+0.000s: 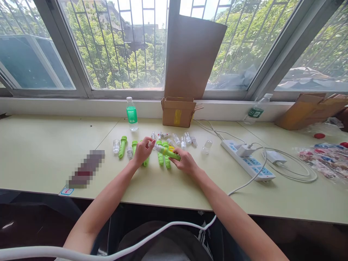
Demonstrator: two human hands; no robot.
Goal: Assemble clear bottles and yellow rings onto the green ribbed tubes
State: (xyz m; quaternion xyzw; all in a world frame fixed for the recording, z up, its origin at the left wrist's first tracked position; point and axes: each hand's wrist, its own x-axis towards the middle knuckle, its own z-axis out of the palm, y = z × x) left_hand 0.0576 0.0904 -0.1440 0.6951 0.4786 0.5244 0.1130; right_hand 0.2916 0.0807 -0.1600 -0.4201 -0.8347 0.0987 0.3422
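Note:
My right hand (pixel 185 161) is closed round the lower end of a green plastic tube (pixel 165 152) with a yellowish ring, held at a slant above the table. At the tube's upper end is a clear ribbed cap (pixel 157 146), pinched in the fingers of my left hand (pixel 141 151). Behind and below my hands lie several more green twisted tubes (pixel 122 147), some partly hidden. Several clear caps (pixel 187 137) lie beyond them. One clear cap (pixel 116 146) stands at the left, and another clear cap (pixel 207 146) lies apart at the right.
A green-labelled water bottle (pixel 132 114) and a small cardboard box (pixel 178 113) stand toward the window. To the right are a white power strip (pixel 248 161) and coiled cables. A white cable (pixel 168 225) crosses near my body. Bagged small items (pixel 326 157) lie far right.

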